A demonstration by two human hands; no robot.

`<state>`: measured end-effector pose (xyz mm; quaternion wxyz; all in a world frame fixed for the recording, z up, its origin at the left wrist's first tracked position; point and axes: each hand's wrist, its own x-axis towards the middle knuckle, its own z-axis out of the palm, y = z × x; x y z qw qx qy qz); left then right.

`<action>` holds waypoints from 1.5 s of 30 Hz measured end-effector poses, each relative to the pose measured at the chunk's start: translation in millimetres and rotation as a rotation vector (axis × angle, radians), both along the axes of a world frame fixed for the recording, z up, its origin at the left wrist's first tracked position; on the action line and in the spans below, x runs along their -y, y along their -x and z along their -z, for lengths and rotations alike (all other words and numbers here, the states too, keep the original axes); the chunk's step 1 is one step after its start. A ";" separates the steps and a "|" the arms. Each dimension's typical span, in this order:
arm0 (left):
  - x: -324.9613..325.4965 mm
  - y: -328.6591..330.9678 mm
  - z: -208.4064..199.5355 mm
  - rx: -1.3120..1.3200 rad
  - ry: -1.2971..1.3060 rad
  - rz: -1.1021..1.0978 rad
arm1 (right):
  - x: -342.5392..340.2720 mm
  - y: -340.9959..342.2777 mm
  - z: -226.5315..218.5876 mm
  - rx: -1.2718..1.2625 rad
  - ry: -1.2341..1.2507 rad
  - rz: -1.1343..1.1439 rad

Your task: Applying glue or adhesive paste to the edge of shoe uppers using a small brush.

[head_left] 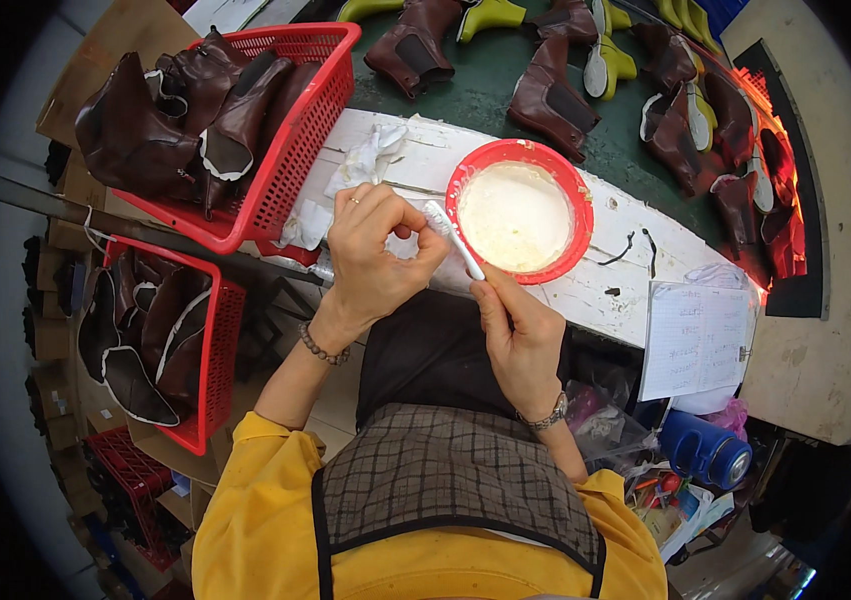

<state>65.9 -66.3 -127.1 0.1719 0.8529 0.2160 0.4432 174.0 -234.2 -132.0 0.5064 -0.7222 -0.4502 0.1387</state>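
Observation:
My right hand (523, 335) grips the lower end of a white toothbrush (457, 243), its head tilted up and to the left. My left hand (377, 240) is pinched closed, thumb and forefinger right against the brush head; whatever they hold is too small to make out. Just beyond the brush, a round red bowl (585, 205) holds creamy white paste (515, 215). A crumpled, stained white cloth (370, 158) lies on the white board (615, 290) past my left hand.
At the left, two red baskets (330, 95) hold brown leather boot uppers (135, 130). More uppers (550, 98) and yellow-green shoe lasts (490, 18) lie on the dark green surface (475, 112). A notebook page (695, 335) hangs at the right edge, above a blue flask (705, 450).

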 end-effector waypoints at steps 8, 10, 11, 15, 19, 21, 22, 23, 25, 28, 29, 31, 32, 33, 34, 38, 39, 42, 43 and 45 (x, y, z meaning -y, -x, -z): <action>-22.2 16.1 -23.3 0.197 0.088 0.005 | 30.5 -41.2 -12.6 -0.956 -0.059 -0.099; -15.2 7.7 -19.8 0.223 0.171 0.081 | 20.8 -48.6 0.8 -1.176 -0.121 -0.187; -13.8 7.3 -15.2 0.251 0.237 0.107 | 19.3 -49.0 6.2 -1.400 -0.179 -0.275; -6.9 11.9 -12.7 0.196 0.336 0.093 | 16.7 -45.7 11.8 -1.621 -0.223 -0.388; 3.0 7.4 -9.0 0.257 0.573 0.062 | 11.5 -37.8 13.9 -1.647 -0.208 -0.418; 7.0 1.0 -10.3 0.267 0.627 0.062 | 9.9 -32.5 12.1 -1.460 -0.144 -0.363; 9.2 -3.6 -14.0 0.274 0.632 0.069 | 7.8 -29.6 10.5 -1.460 -0.144 -0.366; 10.5 -5.5 -16.5 0.282 0.638 0.075 | 6.1 -26.4 7.7 -1.341 -0.114 -0.320; 8.8 -4.1 -14.9 0.265 0.589 0.097 | 4.5 -22.6 4.6 -1.223 -0.084 -0.276; 7.4 -0.5 -8.9 0.295 0.523 0.128 | 1.7 -17.0 2.2 -1.148 -0.106 -0.262; 7.5 -1.0 -7.0 0.341 0.510 0.151 | 1.1 -15.7 1.5 -1.085 -0.111 -0.233; 10.0 0.2 -10.1 0.303 0.546 0.152 | -0.4 -13.7 1.6 -1.021 -0.114 -0.205; 12.0 1.1 -11.4 0.264 0.581 0.152 | -1.4 -13.0 1.8 -0.990 -0.117 -0.192; 14.3 0.7 -11.2 0.265 0.581 0.151 | -2.2 -12.2 2.0 -0.959 -0.120 -0.179; 17.2 -0.9 -10.9 0.224 0.667 0.152 | -2.4 -11.1 1.7 -0.959 -0.119 -0.180; 23.5 -3.6 -10.7 0.143 0.756 0.130 | -3.7 -4.1 -1.6 -0.890 -0.101 -0.164; 24.0 -3.8 -10.5 0.135 0.757 0.128 | -3.8 -2.1 -1.8 -0.831 -0.099 -0.141; 22.4 -0.9 -24.1 0.142 0.572 -0.019 | -3.6 2.3 1.8 -0.680 -0.136 -0.039; 20.6 -0.1 -27.6 0.140 0.574 -0.014 | -2.9 1.1 2.7 -0.679 -0.136 -0.033; 16.3 6.1 -36.2 0.082 0.179 -0.057 | -1.6 0.8 2.0 -0.560 -0.122 0.002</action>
